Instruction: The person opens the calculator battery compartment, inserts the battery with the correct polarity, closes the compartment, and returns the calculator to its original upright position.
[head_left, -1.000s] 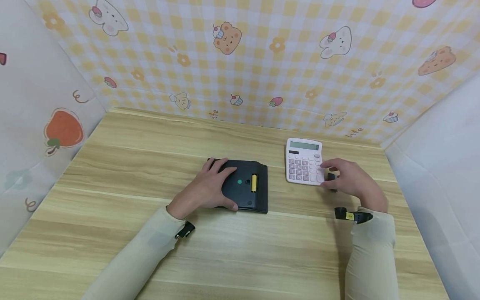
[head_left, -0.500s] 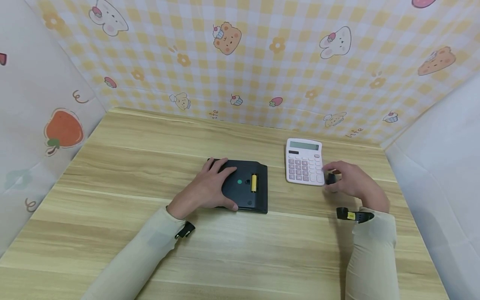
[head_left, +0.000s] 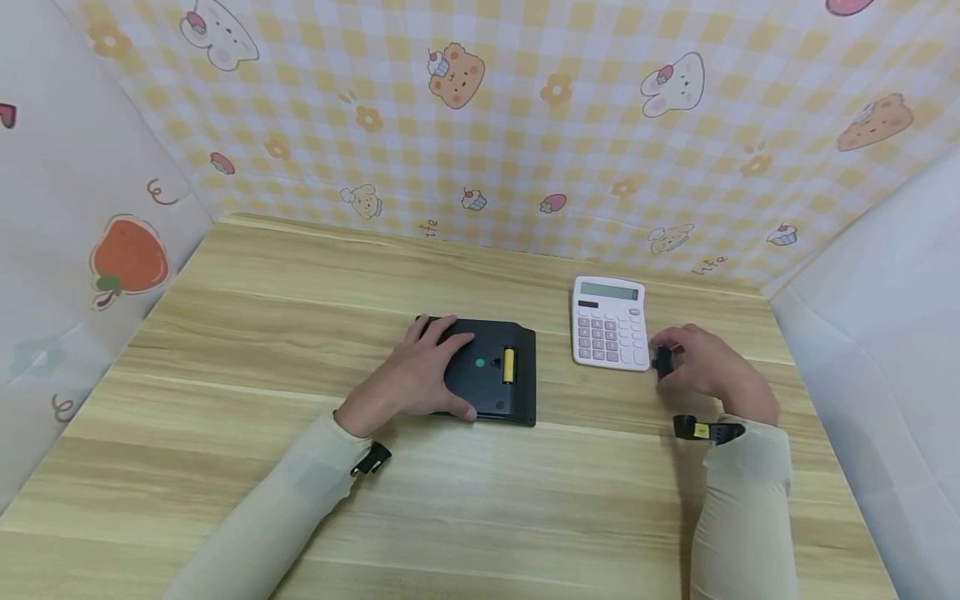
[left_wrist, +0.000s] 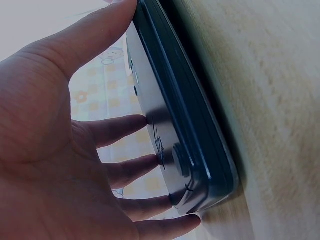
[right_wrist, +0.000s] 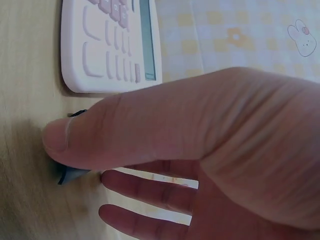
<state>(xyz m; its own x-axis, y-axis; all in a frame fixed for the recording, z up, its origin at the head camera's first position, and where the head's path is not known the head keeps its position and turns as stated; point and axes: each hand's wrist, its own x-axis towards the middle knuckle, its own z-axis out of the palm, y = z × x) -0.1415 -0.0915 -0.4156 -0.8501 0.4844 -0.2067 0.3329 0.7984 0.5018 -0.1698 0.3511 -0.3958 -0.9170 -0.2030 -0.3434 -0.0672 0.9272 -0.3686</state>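
A dark calculator (head_left: pixel 491 392) lies face down, its battery slot uncovered with a yellow battery (head_left: pixel 508 366) in it. My left hand (head_left: pixel 412 375) rests spread on its back; the fingers are fairly straight on the surface and the thumb lies by the near edge, as the left wrist view also shows. To the right my right hand (head_left: pixel 705 362) pinches a small black cover-like piece (head_left: pixel 663 362) between thumb and forefinger. In the right wrist view the thumb hides most of this black piece (right_wrist: pixel 72 175), and the other fingers stand apart from it.
A pink calculator (head_left: pixel 609 323) lies face up just left of the right hand. The wooden table (head_left: pixel 480 517) meets a yellow checked cloth wall (head_left: pixel 510 150) at the back, with pale walls at both sides.
My right hand has drawn slightly right, away from the pink calculator's edge, and its fingers have closed on the small black piece. The left hand and dark calculator look unchanged.
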